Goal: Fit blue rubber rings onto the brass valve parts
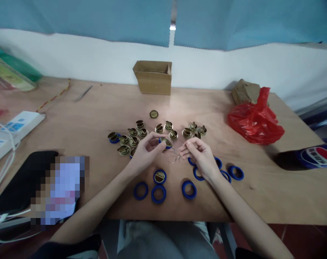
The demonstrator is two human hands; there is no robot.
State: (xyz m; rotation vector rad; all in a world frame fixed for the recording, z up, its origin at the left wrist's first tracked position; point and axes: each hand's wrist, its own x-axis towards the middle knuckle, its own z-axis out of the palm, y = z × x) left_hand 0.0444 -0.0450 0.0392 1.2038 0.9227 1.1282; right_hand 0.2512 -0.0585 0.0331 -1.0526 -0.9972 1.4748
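Head view: left hand [146, 151] grip pinching brass cap [165, 142] over table middle; right hand [200, 154] grip closed on wire loops [174, 156] just beside. Best hold cap steady, feed single loop. Wooden table [98, 108], blue curtain [98, 18] behind; cardboard box [153, 77], red bag [254, 120], blue rings [158, 193] near edge.

Roughly sixteen brass caps [159, 128], though they're bunched up so it's hard to be sure. Nine-ish blue rings [189, 189], one cardboard box [153, 79], one red bag [254, 124], one bottle [314, 156].
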